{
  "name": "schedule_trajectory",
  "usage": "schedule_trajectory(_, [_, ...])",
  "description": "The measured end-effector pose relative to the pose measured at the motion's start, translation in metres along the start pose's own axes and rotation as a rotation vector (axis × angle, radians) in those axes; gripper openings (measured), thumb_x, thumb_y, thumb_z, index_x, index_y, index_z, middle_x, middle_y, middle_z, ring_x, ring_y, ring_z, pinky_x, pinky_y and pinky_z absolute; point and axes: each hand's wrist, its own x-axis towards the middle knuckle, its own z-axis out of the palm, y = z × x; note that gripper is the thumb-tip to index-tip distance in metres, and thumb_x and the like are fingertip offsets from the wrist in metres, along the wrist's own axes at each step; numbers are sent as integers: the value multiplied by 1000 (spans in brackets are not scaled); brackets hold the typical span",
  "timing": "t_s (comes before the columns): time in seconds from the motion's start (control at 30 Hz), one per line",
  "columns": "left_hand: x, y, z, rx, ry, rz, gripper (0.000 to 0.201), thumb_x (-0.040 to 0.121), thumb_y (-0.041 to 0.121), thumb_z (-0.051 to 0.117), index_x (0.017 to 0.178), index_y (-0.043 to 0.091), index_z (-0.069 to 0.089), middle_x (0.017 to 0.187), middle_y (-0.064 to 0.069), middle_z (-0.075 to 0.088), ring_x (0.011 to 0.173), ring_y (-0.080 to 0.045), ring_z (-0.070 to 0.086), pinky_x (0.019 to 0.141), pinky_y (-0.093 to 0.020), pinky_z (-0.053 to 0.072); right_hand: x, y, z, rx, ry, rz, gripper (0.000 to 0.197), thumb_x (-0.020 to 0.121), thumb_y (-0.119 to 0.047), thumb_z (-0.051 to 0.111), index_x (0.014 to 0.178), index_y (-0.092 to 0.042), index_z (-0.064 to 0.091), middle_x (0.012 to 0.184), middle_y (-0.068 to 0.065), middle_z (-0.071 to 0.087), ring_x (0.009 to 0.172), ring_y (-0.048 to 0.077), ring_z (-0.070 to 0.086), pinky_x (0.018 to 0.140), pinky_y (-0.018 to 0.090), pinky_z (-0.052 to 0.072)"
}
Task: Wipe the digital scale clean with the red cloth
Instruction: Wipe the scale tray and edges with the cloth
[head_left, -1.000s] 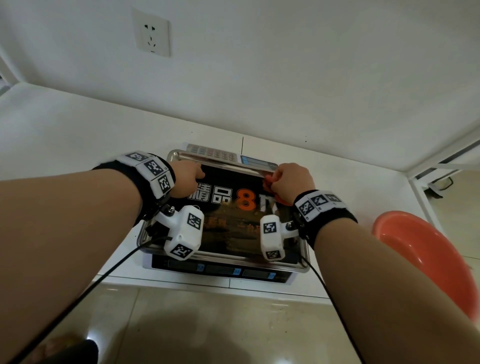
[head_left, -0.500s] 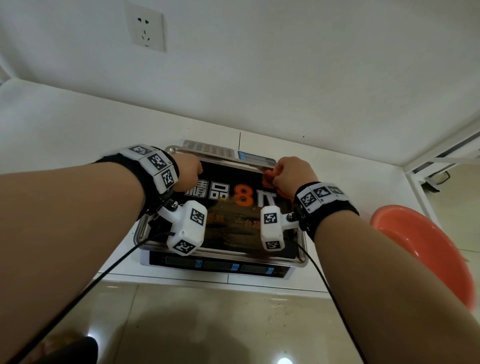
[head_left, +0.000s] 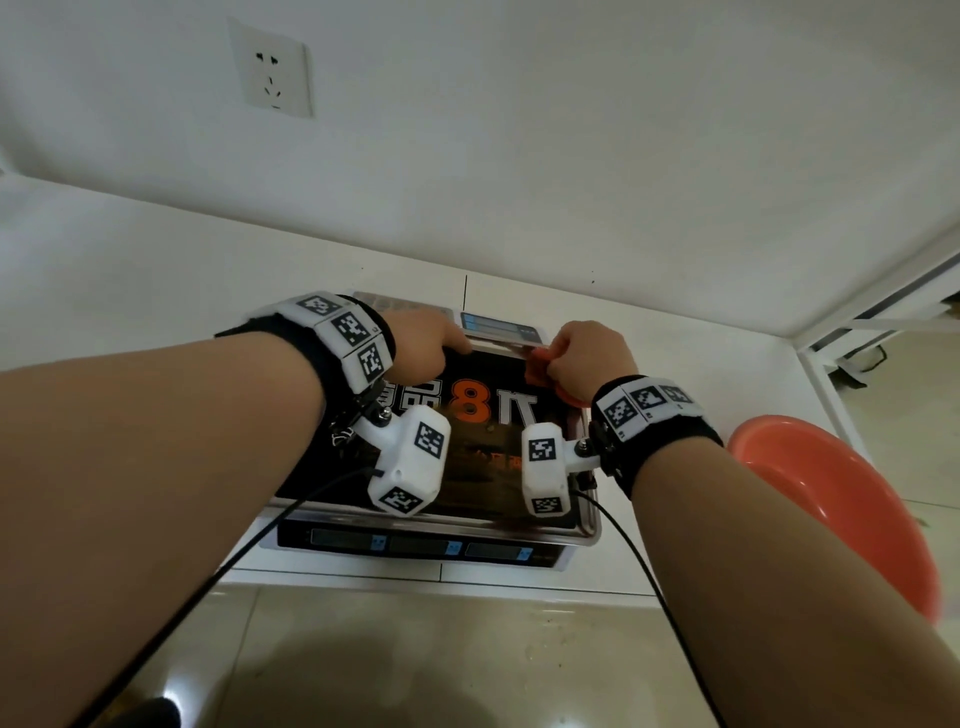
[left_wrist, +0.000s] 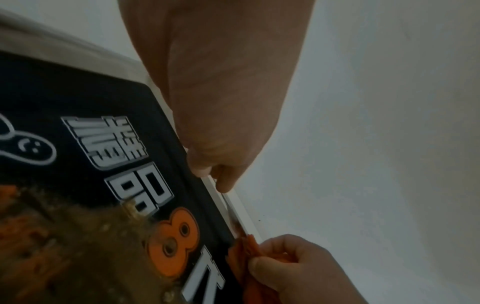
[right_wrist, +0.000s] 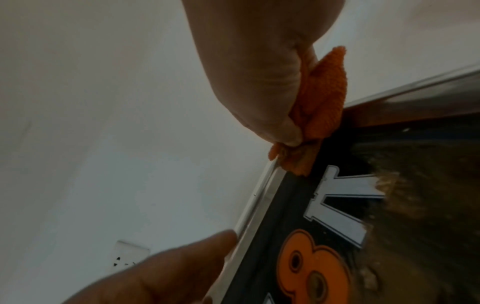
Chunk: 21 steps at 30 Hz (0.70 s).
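White counter (head_left: 130, 270) below a white wall carries the digital scale (head_left: 431, 545). At its far rim the right hand (head_left: 589, 358) bunches the red cloth (head_left: 537, 371) in curled fingers (right_wrist: 259, 98); the left hand (head_left: 421, 348) pinches that rim nearby.

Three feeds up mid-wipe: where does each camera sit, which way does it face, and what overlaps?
Head: worn on the head, looking forward and down at the digital scale by the wall; both forearms, left hand and right hand show.
Left wrist: looks along the left hand at the scale's far rim; the right hand shows too.
Right wrist: looks along the right hand gripping the red cloth.
Shared: both wrist views show the orange 8 and the cloth.
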Motion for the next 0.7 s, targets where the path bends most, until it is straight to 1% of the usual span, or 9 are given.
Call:
schedule_trajectory(0.07, [6, 6, 5, -1, -25, 2, 54, 95, 5, 38, 143, 30, 41, 151, 0, 37, 134, -20, 42, 107, -28, 35, -2, -1, 5, -53, -37, -20, 24, 89, -32, 67, 100, -11, 70, 98, 7, 71, 95, 25, 67, 79, 35, 54])
schedule_trajectory(0.13, [11, 9, 9, 22, -36, -5, 54, 95, 7, 38, 143, 31, 39, 152, 1, 35, 137, -20, 37, 112, -32, 30, -3, 0, 7, -89, -60, -27, 25, 87, -30, 69, 103, -11, 69, 100, 6, 71, 97, 25, 66, 75, 31, 49])
schedule_trajectory(0.27, [13, 7, 11, 42, -64, -45, 54, 96, 5, 35, 145, 28, 36, 152, -1, 34, 133, -21, 42, 107, -29, 36, -6, -2, 13, -39, -105, 17, 23, 84, -28, 72, 99, -11, 74, 95, 7, 74, 89, 25, 71, 79, 37, 61])
schedule_trajectory(0.33, [14, 4, 15, 21, -81, -58, 55, 96, 4, 37, 145, 27, 37, 153, -1, 33, 135, -21, 40, 108, -29, 35, -10, -4, 11, -55, -199, -2, 20, 80, -24, 78, 96, -12, 76, 94, 6, 75, 88, 23, 72, 79, 40, 63])
schedule_trajectory(0.4, [16, 1, 18, 7, -86, -63, 56, 94, 3, 38, 145, 27, 38, 153, -1, 32, 136, -21, 39, 108, -29, 36, -12, -3, 7, -44, -257, -30, 21, 80, -20, 80, 99, -14, 77, 98, 3, 74, 93, 20, 70, 85, 38, 61])
schedule_trajectory(0.47, [17, 1, 18, 4, -82, -66, 56, 95, 3, 38, 145, 27, 37, 153, -2, 33, 132, -22, 44, 101, -26, 39, -11, -1, 2, 81, -206, -32, 14, 82, -20, 78, 95, -15, 76, 97, 4, 74, 92, 21, 71, 84, 38, 61])
schedule_trajectory(0.53, [17, 3, 18, 20, -79, -66, 55, 95, 2, 37, 146, 25, 36, 153, -3, 33, 133, -23, 42, 102, -27, 39, -7, 1, -1, 129, -62, -18, 13, 85, -26, 75, 91, -14, 75, 93, 7, 74, 88, 24, 72, 81, 42, 62])
schedule_trajectory(0.6, [17, 4, 19, 34, -88, -65, 56, 95, 2, 36, 147, 23, 34, 154, -3, 32, 137, -22, 38, 109, -30, 36, -5, 5, 0, 24, 21, -15, 19, 89, -30, 70, 95, -12, 74, 96, 7, 73, 89, 25, 69, 82, 41, 60])
schedule_trajectory(0.7, [16, 4, 22, 58, -104, -63, 57, 95, 1, 36, 148, 21, 32, 156, -1, 28, 140, -20, 33, 112, -29, 31, -9, 10, 8, -124, 9, -15, 20, 93, -24, 61, 101, -9, 71, 102, 10, 70, 95, 28, 66, 74, 32, 51])
